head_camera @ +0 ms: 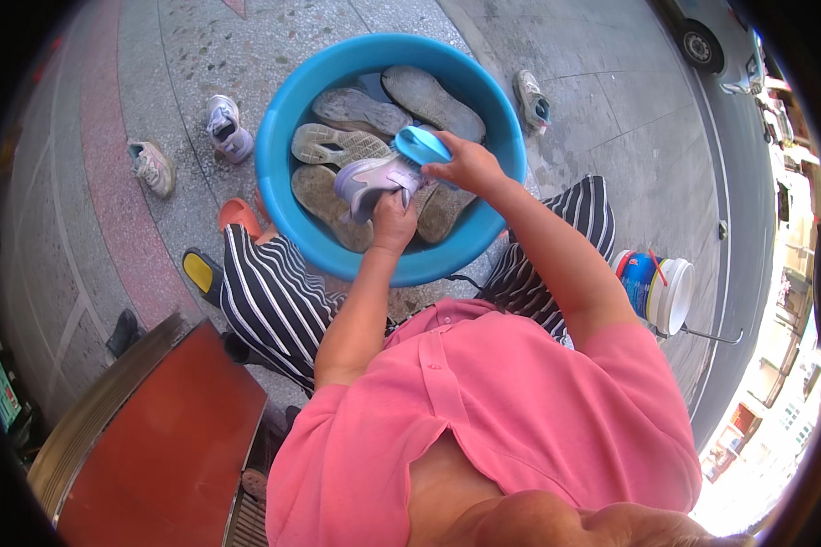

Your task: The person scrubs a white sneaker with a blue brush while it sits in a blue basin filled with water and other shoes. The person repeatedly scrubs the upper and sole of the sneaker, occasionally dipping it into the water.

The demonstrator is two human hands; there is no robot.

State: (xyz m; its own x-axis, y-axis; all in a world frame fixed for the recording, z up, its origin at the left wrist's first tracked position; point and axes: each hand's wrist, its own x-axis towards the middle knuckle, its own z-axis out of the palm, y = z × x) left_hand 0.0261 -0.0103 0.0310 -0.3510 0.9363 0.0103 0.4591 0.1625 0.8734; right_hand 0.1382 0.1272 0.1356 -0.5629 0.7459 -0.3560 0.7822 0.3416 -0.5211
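Over a large blue plastic tub (274,198), my left hand (393,222) grips a white and lavender sneaker (366,179) by its upper. My right hand (466,164) is closed around a light-blue scrub brush (421,145), whose bristles touch the toe end of the sneaker. Several shoes lie sole up in the tub. Among them are a pale sole (432,99) at the far side, a greyish shoe (359,111), a patterned sole with a dark cut-out (339,145) and a brown-stained sole (328,205). Dark water shows between the shoes at the far side.
Left of the tub, a lavender sneaker (229,128) and a cream sneaker (152,168) stand on the pavement. Another sneaker (533,101) is at the right. A white bucket (660,290) stands by my right side. A red-brown panel (164,444) is at lower left; a parked vehicle (705,41) is upper right.
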